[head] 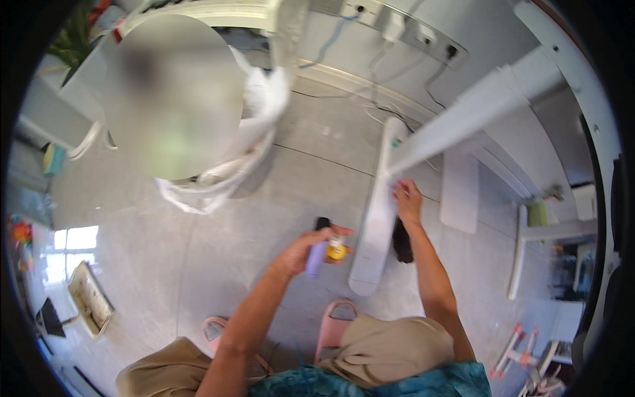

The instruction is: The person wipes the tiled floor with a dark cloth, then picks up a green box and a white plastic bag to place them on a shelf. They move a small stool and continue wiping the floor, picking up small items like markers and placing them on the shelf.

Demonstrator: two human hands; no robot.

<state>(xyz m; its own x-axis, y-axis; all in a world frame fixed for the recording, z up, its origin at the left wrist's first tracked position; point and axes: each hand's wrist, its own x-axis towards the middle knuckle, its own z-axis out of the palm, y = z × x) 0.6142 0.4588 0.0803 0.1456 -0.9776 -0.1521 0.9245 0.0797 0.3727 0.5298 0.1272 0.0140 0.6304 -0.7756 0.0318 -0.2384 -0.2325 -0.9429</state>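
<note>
My left hand (303,248) is closed around a purple tube-like bottle (316,258) and a small bottle with yellow contents (336,251). A black cap-like piece (322,223) shows above the fingers. My right hand (408,198) is at the white foot bar (374,233) of a table leg, fingers bent together. Something small and purplish may be at its fingertips; the view is too blurred to tell whether it is held. Just below that hand, a dark brown or black object (403,243) lies on the floor beside the bar.
A white-lined bin (198,198) stands at upper left, partly behind a blurred patch. The slanting table leg (461,119) rises at right. Cables (377,94) hang from wall sockets (362,11). A dirty dustpan (92,300) lies at left. Pink slippers (337,322) are below.
</note>
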